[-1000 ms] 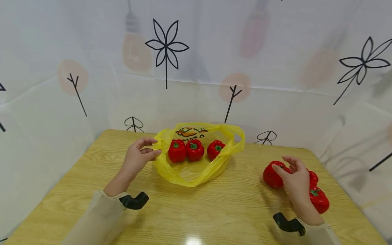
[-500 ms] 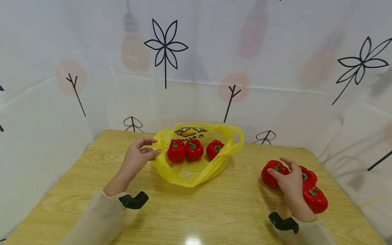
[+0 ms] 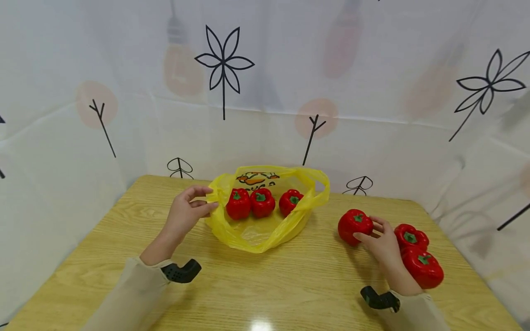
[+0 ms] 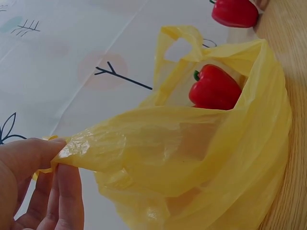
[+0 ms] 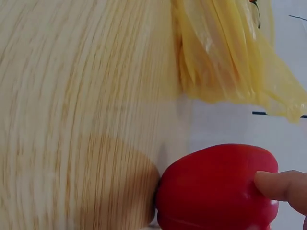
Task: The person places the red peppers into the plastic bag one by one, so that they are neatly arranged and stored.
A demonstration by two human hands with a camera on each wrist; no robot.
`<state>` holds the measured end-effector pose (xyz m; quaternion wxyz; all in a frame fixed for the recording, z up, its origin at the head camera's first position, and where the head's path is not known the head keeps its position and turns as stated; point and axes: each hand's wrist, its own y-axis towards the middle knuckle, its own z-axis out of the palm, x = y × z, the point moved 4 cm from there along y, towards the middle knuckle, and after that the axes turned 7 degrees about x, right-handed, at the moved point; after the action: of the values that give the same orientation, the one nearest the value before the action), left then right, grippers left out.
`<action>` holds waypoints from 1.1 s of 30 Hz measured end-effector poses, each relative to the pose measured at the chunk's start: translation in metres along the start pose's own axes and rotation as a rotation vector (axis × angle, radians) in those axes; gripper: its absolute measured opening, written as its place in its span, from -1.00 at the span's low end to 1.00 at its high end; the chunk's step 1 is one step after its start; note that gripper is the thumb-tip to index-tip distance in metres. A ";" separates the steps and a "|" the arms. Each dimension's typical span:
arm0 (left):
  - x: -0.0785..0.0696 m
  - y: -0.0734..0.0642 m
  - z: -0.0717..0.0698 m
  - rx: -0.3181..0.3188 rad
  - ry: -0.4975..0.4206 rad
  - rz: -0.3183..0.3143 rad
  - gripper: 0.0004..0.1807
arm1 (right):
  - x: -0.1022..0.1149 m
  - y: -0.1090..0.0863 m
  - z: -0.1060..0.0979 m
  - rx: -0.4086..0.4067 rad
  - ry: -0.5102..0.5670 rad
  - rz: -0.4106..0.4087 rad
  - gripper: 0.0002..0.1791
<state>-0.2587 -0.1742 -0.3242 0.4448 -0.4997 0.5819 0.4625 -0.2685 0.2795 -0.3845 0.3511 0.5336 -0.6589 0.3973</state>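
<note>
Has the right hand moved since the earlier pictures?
Yes. Against the wooden table, the right hand moved left in the head view, toward the yellow bag.

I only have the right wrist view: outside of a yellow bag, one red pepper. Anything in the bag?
Observer: Yes. Head view shows three red peppers inside the yellow bag.

Operator: What's the left grip doing? Not in my view at all.

Observer: Pinching the bag at its left side, as seen from the head view.
</note>
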 end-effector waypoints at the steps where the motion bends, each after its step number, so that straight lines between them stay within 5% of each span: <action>1: 0.000 0.000 0.000 -0.001 0.000 0.000 -0.58 | 0.000 0.000 0.001 0.002 -0.005 0.000 -0.08; 12: -0.002 0.000 0.002 0.001 -0.001 -0.001 -0.58 | 0.001 0.000 -0.001 -0.027 0.002 0.018 -0.08; 33: 0.001 0.001 0.002 0.006 -0.011 0.010 -0.59 | 0.037 -0.011 -0.006 -0.053 0.116 -0.056 -0.12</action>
<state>-0.2598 -0.1726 -0.3253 0.4469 -0.4929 0.5834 0.4659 -0.2643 0.2683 -0.3476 0.4138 0.5183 -0.6325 0.4001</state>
